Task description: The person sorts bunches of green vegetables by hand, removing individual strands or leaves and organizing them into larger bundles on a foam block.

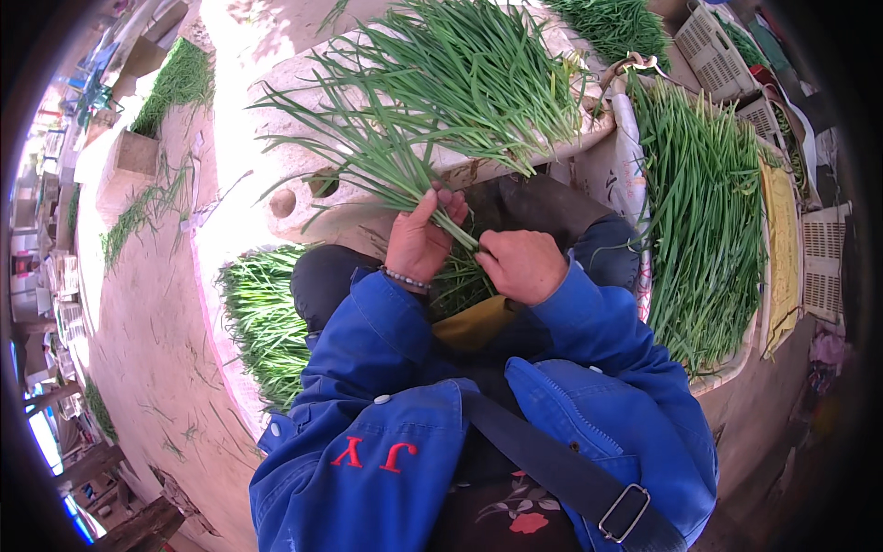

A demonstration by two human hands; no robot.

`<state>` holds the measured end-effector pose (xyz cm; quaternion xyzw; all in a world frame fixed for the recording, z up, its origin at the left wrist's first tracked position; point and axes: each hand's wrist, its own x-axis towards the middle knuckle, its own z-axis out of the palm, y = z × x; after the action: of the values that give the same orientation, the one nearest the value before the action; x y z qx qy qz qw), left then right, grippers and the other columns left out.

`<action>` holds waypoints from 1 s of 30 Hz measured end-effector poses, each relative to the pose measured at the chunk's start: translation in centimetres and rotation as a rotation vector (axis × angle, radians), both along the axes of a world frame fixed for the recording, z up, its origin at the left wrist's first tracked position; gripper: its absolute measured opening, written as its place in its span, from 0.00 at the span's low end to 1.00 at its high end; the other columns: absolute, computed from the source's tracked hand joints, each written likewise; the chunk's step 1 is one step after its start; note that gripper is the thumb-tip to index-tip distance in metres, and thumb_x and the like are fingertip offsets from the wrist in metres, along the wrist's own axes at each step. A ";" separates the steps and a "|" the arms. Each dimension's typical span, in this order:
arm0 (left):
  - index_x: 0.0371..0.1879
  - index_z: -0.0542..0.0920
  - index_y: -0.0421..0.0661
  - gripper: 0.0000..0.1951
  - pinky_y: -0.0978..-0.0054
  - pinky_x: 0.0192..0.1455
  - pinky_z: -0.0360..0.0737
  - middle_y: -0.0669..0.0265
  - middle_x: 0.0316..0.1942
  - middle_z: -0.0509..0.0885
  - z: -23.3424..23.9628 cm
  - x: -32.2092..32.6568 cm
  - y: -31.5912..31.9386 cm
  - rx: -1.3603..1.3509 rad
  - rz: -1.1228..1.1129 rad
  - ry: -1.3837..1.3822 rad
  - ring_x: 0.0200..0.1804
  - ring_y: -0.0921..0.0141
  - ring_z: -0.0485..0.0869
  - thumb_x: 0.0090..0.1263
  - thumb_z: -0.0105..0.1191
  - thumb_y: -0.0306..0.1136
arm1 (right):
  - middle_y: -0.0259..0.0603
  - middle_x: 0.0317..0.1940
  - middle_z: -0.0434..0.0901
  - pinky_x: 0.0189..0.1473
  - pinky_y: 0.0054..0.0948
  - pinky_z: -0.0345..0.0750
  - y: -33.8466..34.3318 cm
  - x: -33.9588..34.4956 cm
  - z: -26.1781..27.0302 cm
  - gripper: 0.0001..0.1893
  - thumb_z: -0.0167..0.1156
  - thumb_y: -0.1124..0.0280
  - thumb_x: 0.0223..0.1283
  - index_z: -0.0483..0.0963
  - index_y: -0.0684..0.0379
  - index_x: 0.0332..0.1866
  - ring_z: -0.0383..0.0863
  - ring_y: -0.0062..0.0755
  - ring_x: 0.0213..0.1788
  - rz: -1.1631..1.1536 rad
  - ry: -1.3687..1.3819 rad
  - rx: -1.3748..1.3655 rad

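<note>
My left hand [422, 238], with a bead bracelet at the wrist, is wrapped around a small bunch of garlic chives [394, 165]. The green leaves fan out up and to the left. At the pale stem ends, my right hand [523, 265] pinches the same bunch between thumb and curled fingers. Just beyond my hands, a large pile of chives [476, 76] lies on a pale slab with round holes [293, 176]. Loose green trimmings [461, 283] are heaped between my knees, partly hidden by my hands and sleeves.
To the right stands a lined crate packed with upright chives [697, 228], a yellow sack [781, 255] at its side. More chives [265, 317] rest on a pink-edged woven sheet [214, 303] at left. Plastic crates [717, 52] are stacked at upper right. Scattered leaves [148, 207] litter the floor.
</note>
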<state>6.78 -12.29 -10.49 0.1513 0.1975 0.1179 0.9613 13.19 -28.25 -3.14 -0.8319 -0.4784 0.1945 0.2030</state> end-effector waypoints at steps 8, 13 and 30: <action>0.44 0.74 0.44 0.07 0.61 0.60 0.72 0.65 0.39 0.79 -0.3 0.3 0.4 -0.037 -0.007 0.032 0.50 0.65 0.77 0.69 0.51 0.28 | 0.42 0.24 0.75 0.29 0.34 0.72 -1.9 1.6 -0.9 0.08 0.63 0.66 0.53 0.77 0.61 0.28 0.77 0.39 0.27 -0.364 0.111 0.437; 0.44 0.73 0.45 0.07 0.65 0.55 0.73 0.67 0.37 0.76 3.3 -0.5 -0.5 0.124 -0.001 -0.062 0.44 0.68 0.76 0.70 0.49 0.28 | 0.46 0.27 0.78 0.33 0.38 0.75 0.2 1.9 -1.8 0.12 0.63 0.62 0.52 0.77 0.61 0.32 0.78 0.48 0.31 -0.062 0.170 0.268; 0.32 0.72 0.49 0.07 0.81 0.22 0.57 0.79 0.14 0.59 3.5 -1.3 0.7 -0.083 -0.031 -0.177 0.16 0.82 0.57 0.73 0.46 0.35 | 0.41 0.23 0.81 0.32 0.30 0.77 -1.2 10.7 -0.9 0.11 0.66 0.64 0.49 0.80 0.61 0.31 0.80 0.33 0.25 -0.651 -0.060 0.589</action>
<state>5.48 -11.58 -7.04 0.1037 0.1143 0.1076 0.9821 23.89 -29.45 -4.04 -0.8512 -0.2322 -0.0483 0.4682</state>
